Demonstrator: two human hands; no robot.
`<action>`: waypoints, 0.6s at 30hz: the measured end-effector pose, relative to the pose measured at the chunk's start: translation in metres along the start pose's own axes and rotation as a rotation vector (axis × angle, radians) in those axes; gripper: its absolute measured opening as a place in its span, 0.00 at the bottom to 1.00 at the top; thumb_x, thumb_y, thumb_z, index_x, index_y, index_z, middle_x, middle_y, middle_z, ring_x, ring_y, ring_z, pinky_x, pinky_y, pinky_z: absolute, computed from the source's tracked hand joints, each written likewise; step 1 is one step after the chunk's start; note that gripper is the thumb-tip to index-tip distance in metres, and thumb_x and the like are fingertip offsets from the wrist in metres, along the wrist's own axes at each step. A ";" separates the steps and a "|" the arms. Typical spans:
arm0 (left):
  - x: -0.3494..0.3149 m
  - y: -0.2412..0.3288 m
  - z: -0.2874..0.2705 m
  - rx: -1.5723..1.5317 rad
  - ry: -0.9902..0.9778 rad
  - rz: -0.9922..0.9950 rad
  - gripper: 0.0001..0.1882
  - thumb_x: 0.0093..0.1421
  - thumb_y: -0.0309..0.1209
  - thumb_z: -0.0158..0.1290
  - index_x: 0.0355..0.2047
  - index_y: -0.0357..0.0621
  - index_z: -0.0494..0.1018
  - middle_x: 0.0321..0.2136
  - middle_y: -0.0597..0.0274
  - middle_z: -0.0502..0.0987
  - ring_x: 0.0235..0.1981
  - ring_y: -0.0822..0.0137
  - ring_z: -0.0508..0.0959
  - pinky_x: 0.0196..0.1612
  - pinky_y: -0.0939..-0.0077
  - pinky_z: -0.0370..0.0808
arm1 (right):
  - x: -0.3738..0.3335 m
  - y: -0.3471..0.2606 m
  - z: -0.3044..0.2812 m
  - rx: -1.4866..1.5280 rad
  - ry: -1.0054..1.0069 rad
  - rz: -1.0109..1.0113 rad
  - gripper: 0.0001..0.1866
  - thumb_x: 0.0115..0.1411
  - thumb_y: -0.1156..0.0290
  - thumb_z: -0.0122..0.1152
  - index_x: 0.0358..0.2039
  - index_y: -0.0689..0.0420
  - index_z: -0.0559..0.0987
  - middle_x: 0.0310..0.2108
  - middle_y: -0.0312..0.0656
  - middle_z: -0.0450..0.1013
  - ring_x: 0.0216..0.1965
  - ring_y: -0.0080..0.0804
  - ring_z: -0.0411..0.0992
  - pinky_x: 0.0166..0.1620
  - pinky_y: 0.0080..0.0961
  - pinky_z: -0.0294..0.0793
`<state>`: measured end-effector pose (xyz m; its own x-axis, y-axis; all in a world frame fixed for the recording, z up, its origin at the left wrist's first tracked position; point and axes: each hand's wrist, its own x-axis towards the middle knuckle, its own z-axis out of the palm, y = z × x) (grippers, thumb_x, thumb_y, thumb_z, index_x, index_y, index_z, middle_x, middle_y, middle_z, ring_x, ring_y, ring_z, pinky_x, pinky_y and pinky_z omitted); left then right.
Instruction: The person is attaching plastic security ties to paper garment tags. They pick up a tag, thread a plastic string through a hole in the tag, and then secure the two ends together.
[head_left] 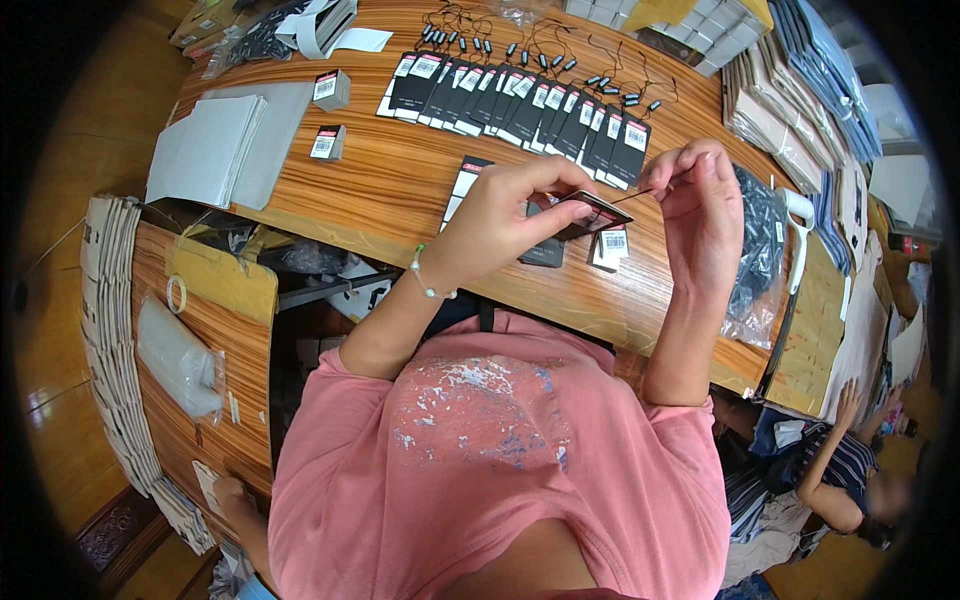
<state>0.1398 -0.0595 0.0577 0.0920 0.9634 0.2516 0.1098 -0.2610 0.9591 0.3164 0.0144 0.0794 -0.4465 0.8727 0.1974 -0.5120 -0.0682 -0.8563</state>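
Observation:
My left hand (515, 215) pinches a black hang tag (597, 212) between thumb and fingers, held tilted just above the table. My right hand (703, 205) is raised to its right, fingertips pinched on a thin black string (640, 194) that stretches toward the tag. Below my hands lie a dark stack of tags (541, 253), a small stack with white barcode labels (610, 246) and a black-and-white tag (464, 188), partly hidden by my left hand. Farther off, a fanned row of black hang tags (520, 105) lies with its strings pointing away from me.
Two small label stacks (331, 90) and white paper sheets (200, 150) lie left on the wooden table (385, 190). At right are a plastic bag of black cords (757, 240), a white-handled tool (798, 225) and folded garments (785, 100). Another person (835, 475) sits lower right.

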 end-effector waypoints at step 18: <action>-0.005 -0.018 0.002 -0.327 -0.103 -0.096 0.18 0.56 0.25 0.48 0.47 0.39 0.62 0.41 0.62 0.70 0.40 0.75 0.70 0.42 0.83 0.68 | 0.002 -0.003 0.015 0.300 -0.048 -0.100 0.11 0.61 0.68 0.45 0.37 0.63 0.70 0.26 0.42 0.68 0.29 0.29 0.66 0.36 0.26 0.67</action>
<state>0.1391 -0.0600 0.0393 0.1975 0.9672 0.1598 -0.1982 -0.1202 0.9728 0.3060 0.0093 0.0898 -0.4136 0.8588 0.3024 -0.7454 -0.1286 -0.6541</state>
